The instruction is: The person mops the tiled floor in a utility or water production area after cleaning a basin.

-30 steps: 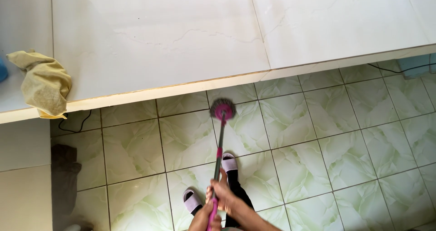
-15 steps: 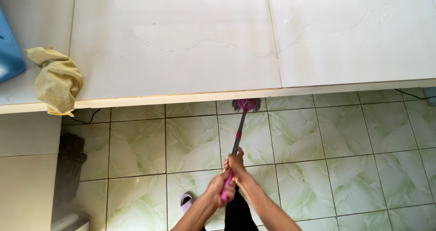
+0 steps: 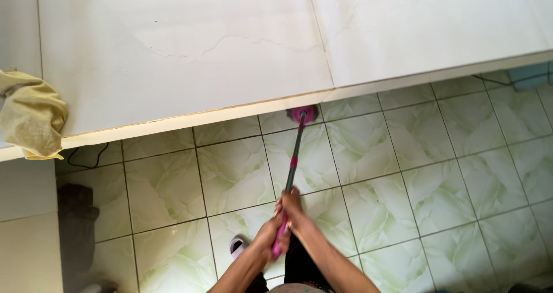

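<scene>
A pink mop handle runs from my hands down to a pink mop head on the green marbled floor tiles, partly tucked under the edge of a white counter. My right hand grips the handle higher up the pole. My left hand grips it just below, at the pink end of the handle. One slippered foot shows beside my left arm.
A yellow cloth hangs over the counter's left edge. A black cable lies under the counter at the left. A dark object stands on the floor by a beige wall panel. Something blue sits far right.
The mop head has slid away from my feet and now sits partly under the counter edge. My arms have stretched forward with it.
</scene>
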